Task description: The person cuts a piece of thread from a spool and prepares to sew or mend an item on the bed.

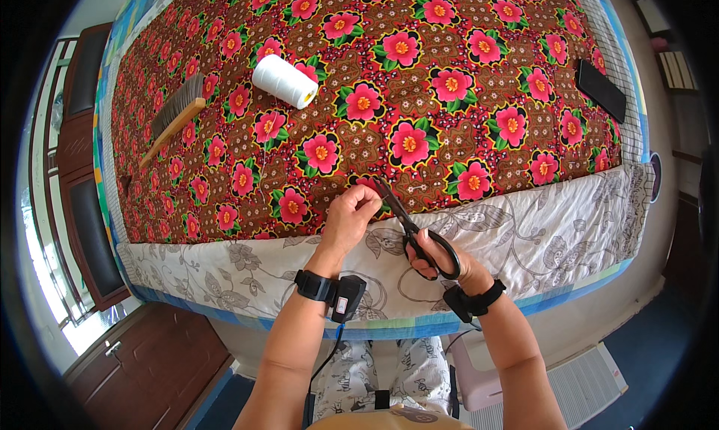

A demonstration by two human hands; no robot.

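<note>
My left hand (349, 219) is over the near edge of the red and brown flowered cloth (418, 95), thumb and forefinger pinched together. A thin pale strand, apparently thread (385, 197), shows between its fingertips and the scissor blades; its detail is too small to be sure. My right hand (441, 256) grips black-handled scissors (404, 216) by the finger loops. Their blades point away from me, slightly apart, right beside the left fingertips. A cone of white thread (285, 81) lies on its side farther up the cloth, with a loose thread trailing from it towards me.
A wooden-handled bristle brush (174, 121) rests on the cloth at left. At the right edge lies a black phone (600, 90). White leaf-patterned fabric (505, 228) borders the flowered cloth on my side. Dark wooden furniture (149, 362) stands at lower left, a pink stool (474, 374) below.
</note>
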